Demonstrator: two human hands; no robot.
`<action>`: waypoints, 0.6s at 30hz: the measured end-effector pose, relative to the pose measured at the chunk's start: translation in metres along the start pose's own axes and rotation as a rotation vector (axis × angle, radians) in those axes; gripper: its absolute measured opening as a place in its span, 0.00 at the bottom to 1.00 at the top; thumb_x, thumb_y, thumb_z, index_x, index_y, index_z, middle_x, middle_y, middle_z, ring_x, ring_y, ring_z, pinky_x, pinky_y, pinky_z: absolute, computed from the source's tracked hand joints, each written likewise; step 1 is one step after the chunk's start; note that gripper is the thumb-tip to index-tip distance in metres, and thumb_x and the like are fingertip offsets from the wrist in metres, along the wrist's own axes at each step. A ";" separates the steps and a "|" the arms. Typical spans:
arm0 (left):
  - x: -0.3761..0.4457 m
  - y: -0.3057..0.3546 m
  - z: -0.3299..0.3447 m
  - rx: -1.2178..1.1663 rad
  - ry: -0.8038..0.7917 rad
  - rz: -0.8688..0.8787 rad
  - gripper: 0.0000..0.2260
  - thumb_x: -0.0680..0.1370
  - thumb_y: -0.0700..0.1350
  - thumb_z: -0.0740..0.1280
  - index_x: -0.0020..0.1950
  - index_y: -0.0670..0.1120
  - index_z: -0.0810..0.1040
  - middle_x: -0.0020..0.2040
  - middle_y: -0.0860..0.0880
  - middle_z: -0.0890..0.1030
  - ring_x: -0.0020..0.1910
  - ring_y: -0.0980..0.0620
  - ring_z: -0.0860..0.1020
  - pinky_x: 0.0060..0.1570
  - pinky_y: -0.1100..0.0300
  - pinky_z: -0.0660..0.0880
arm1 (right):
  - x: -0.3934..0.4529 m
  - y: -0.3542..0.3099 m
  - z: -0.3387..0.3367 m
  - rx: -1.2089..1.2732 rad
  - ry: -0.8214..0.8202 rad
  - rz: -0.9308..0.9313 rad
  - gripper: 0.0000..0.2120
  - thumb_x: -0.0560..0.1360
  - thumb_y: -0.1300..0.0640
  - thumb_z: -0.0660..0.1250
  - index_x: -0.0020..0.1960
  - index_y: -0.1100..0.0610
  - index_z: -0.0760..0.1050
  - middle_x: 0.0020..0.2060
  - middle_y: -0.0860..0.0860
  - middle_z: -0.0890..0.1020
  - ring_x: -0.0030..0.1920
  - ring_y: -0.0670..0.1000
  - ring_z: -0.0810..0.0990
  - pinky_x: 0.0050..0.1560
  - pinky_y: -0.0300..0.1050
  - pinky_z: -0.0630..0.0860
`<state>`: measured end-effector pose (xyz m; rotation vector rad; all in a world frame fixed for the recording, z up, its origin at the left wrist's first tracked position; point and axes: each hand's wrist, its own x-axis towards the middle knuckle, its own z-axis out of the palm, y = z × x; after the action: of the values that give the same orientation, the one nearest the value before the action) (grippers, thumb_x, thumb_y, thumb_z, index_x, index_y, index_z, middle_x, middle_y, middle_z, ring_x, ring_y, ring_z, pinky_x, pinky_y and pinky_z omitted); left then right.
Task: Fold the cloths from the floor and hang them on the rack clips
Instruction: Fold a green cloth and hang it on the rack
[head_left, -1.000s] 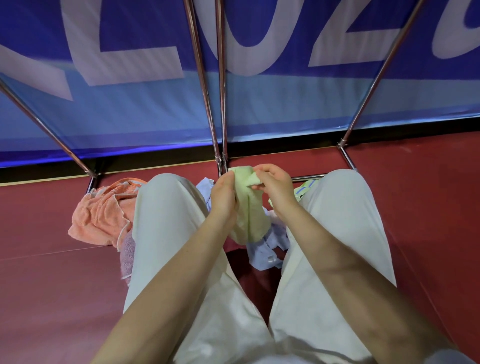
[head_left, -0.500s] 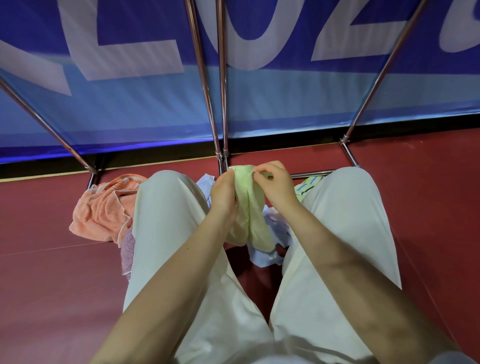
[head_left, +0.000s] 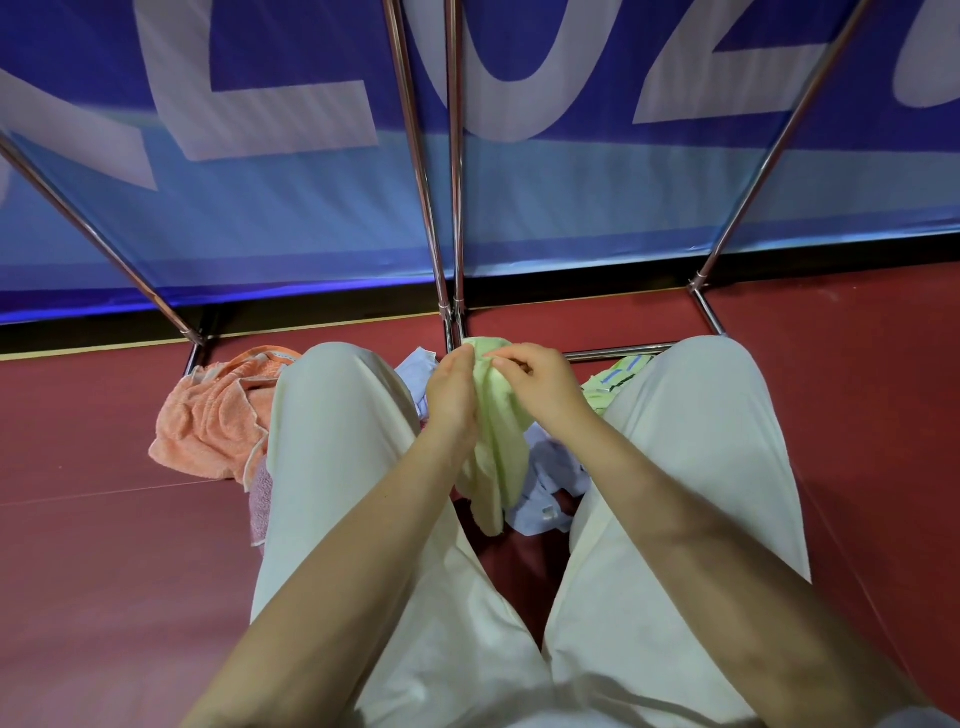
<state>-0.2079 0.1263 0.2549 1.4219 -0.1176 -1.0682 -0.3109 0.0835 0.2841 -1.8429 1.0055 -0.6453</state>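
The person crouched w/ both hands up between the knees, holding a pale green cloth (head_left: 493, 415) by its top edge so the rest hung free, prob. to line up edges for a fold. Left hand (head_left: 451, 395) had its fingers (head_left: 462, 358) curled & clamped on the top edge; right hand (head_left: 537, 384) pinched the same edge just beside them, fingertips (head_left: 501, 358) together on the fabric. The cloth looked soft, thin, terry-like, bunched into long vertical folds below the fingers. Under it, on the red floor (head_left: 104, 519), lay a crumpled light-blue cloth (head_left: 545, 488); well left of the fingers an orange towel (head_left: 218, 415), nubbly, w/ pale trim. Beyond the fingers rose the rack's shiny metal poles (head_left: 452, 208); no clips in view.
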 end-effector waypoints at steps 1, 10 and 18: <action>-0.001 0.000 0.000 -0.014 -0.005 -0.007 0.14 0.80 0.49 0.62 0.58 0.42 0.80 0.55 0.42 0.83 0.55 0.44 0.81 0.60 0.49 0.76 | -0.001 -0.001 0.001 0.022 0.005 0.012 0.08 0.77 0.60 0.65 0.52 0.57 0.82 0.45 0.49 0.83 0.43 0.45 0.77 0.47 0.39 0.72; -0.015 0.000 0.005 0.066 -0.181 0.105 0.12 0.78 0.44 0.62 0.56 0.40 0.80 0.48 0.40 0.82 0.48 0.46 0.79 0.52 0.49 0.76 | 0.004 -0.003 -0.001 0.156 0.221 0.117 0.02 0.74 0.59 0.68 0.43 0.56 0.76 0.37 0.48 0.80 0.39 0.48 0.78 0.43 0.43 0.75; -0.021 0.003 0.007 0.105 -0.189 0.125 0.08 0.78 0.45 0.63 0.47 0.43 0.81 0.40 0.46 0.79 0.41 0.50 0.76 0.44 0.54 0.72 | 0.004 -0.005 -0.003 0.186 0.311 0.150 0.05 0.75 0.59 0.68 0.41 0.54 0.75 0.37 0.47 0.80 0.40 0.47 0.79 0.40 0.37 0.74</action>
<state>-0.2222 0.1339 0.2698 1.3856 -0.3985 -1.1040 -0.3094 0.0797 0.2903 -1.5177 1.2278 -0.9199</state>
